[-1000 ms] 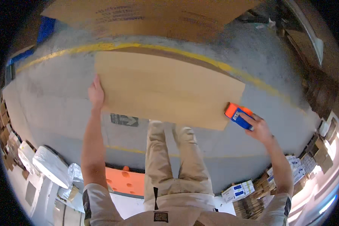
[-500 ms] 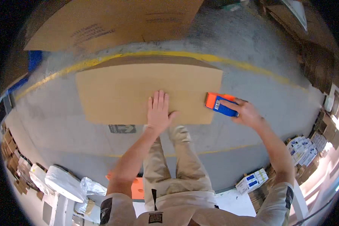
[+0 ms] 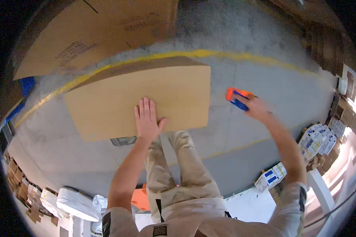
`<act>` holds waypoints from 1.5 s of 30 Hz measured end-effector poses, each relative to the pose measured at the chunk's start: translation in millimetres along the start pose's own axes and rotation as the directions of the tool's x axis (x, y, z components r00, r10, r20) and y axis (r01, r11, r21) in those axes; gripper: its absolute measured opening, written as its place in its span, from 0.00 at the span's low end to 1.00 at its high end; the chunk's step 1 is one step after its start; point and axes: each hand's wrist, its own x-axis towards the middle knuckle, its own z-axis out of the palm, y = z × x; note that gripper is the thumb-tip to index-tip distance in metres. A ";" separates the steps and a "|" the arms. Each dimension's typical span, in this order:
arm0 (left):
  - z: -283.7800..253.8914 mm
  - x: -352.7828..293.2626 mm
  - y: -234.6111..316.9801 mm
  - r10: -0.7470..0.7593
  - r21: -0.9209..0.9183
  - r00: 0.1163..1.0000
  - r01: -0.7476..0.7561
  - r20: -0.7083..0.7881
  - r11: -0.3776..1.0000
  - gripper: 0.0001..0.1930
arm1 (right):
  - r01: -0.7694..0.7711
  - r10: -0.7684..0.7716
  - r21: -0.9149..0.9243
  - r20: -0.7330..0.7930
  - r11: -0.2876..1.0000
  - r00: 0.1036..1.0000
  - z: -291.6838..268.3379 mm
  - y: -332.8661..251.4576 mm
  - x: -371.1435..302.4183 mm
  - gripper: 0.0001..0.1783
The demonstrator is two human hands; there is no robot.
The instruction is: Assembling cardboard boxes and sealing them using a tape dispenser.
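A large brown cardboard box (image 3: 174,93) stands on the floor in front of my feet, its smooth top face toward me. My left hand (image 3: 148,122) lies flat on that face near its front edge, fingers stretched out and thumb to the right, holding nothing. To the right of the box, and apart from it, my right hand (image 3: 257,108) is closed around an orange-and-blue hand-held tool (image 3: 237,98). The tool's exact kind is hard to make out. Motion slightly blurs this hand and tool.
Behind the box a yellow line (image 3: 257,59) crosses the grey floor. A big printed cardboard sheet or carton (image 3: 95,39) rises at the far left. White-and-blue cartons (image 3: 271,177) sit low on the right, white wrapped goods (image 3: 77,203) low on the left, and an orange object (image 3: 140,198) beside my legs.
My right hand and the tool have moved off the box's right end, and a gap now shows between them. The box appears further left and turned in view; my left hand stays on it.
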 end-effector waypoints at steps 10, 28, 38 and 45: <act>-32.8 0.6 -16.2 -0.046 -0.305 0.999 0.046 0.007 0.951 0.44 | -0.142 0.166 0.213 -0.102 0.967 0.981 94.0 -53.3 72.2 0.32; -424.1 -81.3 -176.8 -0.393 -0.732 0.896 0.407 0.205 0.547 0.38 | -0.025 0.507 0.999 0.006 0.031 0.862 81.7 -136.6 -41.9 0.39; -773.4 -141.4 206.2 0.717 -0.092 0.696 -0.716 -0.016 0.692 0.55 | 0.211 0.262 0.890 -0.108 -0.404 0.959 79.7 -216.9 -121.7 0.49; -863.4 -113.3 399.9 0.816 0.753 -0.021 -0.401 -0.578 0.523 0.25 | 0.509 0.274 0.552 -0.454 -0.660 0.848 -164.0 -275.6 -198.7 0.43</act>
